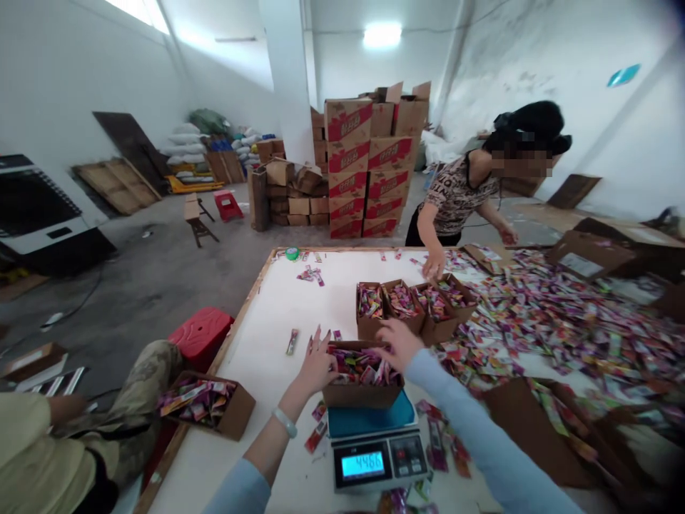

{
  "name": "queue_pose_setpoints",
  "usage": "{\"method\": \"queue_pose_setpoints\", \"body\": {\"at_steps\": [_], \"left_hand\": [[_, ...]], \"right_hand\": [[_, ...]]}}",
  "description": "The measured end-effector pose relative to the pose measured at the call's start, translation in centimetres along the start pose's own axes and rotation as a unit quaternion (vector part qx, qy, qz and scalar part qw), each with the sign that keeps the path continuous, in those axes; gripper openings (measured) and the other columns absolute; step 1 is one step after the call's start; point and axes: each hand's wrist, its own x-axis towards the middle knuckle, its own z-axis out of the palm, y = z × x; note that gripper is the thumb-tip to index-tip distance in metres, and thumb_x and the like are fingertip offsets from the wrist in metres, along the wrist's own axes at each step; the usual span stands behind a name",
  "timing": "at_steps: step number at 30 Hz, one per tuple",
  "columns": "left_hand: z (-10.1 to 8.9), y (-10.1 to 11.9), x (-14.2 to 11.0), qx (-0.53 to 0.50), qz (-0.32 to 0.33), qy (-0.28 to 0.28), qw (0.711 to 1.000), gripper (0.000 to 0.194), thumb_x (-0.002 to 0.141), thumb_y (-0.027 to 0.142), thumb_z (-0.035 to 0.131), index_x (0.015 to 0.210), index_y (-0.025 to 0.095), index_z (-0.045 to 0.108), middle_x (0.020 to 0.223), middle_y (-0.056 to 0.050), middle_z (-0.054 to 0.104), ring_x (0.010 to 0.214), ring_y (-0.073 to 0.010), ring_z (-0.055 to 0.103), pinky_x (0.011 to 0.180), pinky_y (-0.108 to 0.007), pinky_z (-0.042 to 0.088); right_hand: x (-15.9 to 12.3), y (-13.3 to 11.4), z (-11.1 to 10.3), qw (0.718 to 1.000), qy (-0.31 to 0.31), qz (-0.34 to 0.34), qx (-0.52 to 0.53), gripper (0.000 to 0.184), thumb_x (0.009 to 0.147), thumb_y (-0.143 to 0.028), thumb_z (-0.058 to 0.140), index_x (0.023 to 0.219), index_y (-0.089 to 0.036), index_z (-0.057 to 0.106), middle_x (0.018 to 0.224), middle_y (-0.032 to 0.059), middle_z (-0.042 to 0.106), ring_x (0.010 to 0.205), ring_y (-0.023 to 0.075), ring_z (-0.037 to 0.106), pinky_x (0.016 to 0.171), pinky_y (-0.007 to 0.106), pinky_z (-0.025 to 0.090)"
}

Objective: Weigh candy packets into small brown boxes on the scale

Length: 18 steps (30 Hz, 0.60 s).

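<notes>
Sachets (361, 365) in mixed colours fill a small cardboard box (362, 391) sitting on a blue-topped scale (373, 439) low in the middle of the frame, its display lit with a reading. The left hand (317, 365) rests at the box's left edge with fingers spread and loose, gripping nothing. The right hand (399, 341) lies over the far right corner of the box, fingers reaching into the packets; whether they pinch one cannot be told. Just beyond, four more boxes (414, 305) stand in a row already filled. A great heap of loose sachets (561, 328) covers the right half of the white table (267, 335), so plenty looks unsorted. At upper right another person's hand (433, 265) picks among packets; lower left, someone seated holds a further filled box (206, 403).
</notes>
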Motion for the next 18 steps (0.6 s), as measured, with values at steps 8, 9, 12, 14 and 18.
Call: {"method": "queue_pose_setpoints", "body": {"at_steps": [8, 9, 12, 14, 18], "left_hand": [[-4.3, -1.6, -7.0, -0.201, -0.015, 0.159, 0.966, 0.013, 0.08, 0.027, 0.05, 0.076, 0.019, 0.058, 0.125, -0.013, 0.056, 0.122, -0.0254, 0.045, 0.098, -0.046, 0.037], [-4.9, -2.0, -8.6, -0.256, -0.048, 0.186, 0.947, 0.013, 0.081, 0.029, 0.049, 0.078, 0.019, 0.057, 0.112, -0.012, 0.062, 0.108, -0.0222, 0.056, 0.09, -0.041, 0.045], [-6.2, -2.6, -12.5, -0.388, -0.158, 0.284, 0.863, 0.017, 0.079, 0.037, 0.054, 0.078, 0.02, 0.052, 0.068, 0.001, 0.062, 0.065, -0.0132, 0.059, 0.063, -0.026, 0.048], [-6.4, -1.6, -13.4, -0.437, -0.198, 0.324, 0.815, 0.022, 0.076, 0.041, 0.058, 0.076, 0.02, 0.05, 0.056, 0.005, 0.055, 0.052, -0.0101, 0.054, 0.055, -0.022, 0.045], [-5.2, 3.9, -10.3, -0.506, -0.17, 0.277, 0.799, 0.027, 0.074, 0.045, 0.059, 0.077, 0.019, 0.05, 0.054, 0.006, 0.055, 0.049, -0.0096, 0.052, 0.051, -0.022, 0.043]], "right_hand": [[5.1, -5.2, 5.2, 0.996, 0.005, -0.039, 0.086, 0.006, 0.073, -0.017, 0.059, 0.071, -0.016, 0.065, 0.103, 0.0147, 0.067, 0.111, 0.0306, 0.053, 0.098, 0.052, 0.035], [4.4, -4.7, 4.3, 0.994, 0.025, -0.036, 0.101, 0.009, 0.075, -0.018, 0.056, 0.071, -0.016, 0.064, 0.108, 0.0149, 0.066, 0.113, 0.0284, 0.052, 0.1, 0.05, 0.034], [2.0, -3.7, 1.0, 0.947, 0.166, 0.046, 0.271, 0.013, 0.079, -0.026, 0.05, 0.068, -0.019, 0.055, 0.117, 0.0145, 0.062, 0.112, 0.0245, 0.053, 0.098, 0.046, 0.039], [0.7, -4.2, -0.7, 0.833, 0.233, 0.15, 0.479, 0.019, 0.077, -0.033, 0.051, 0.063, -0.022, 0.045, 0.101, 0.0101, 0.069, 0.098, 0.023, 0.062, 0.085, 0.043, 0.048], [-0.3, -7.6, -1.0, 0.64, 0.159, 0.28, 0.697, 0.027, 0.066, -0.043, 0.058, 0.062, -0.023, 0.04, 0.056, -0.0033, 0.063, 0.058, 0.018, 0.064, 0.053, 0.031, 0.052]]}}
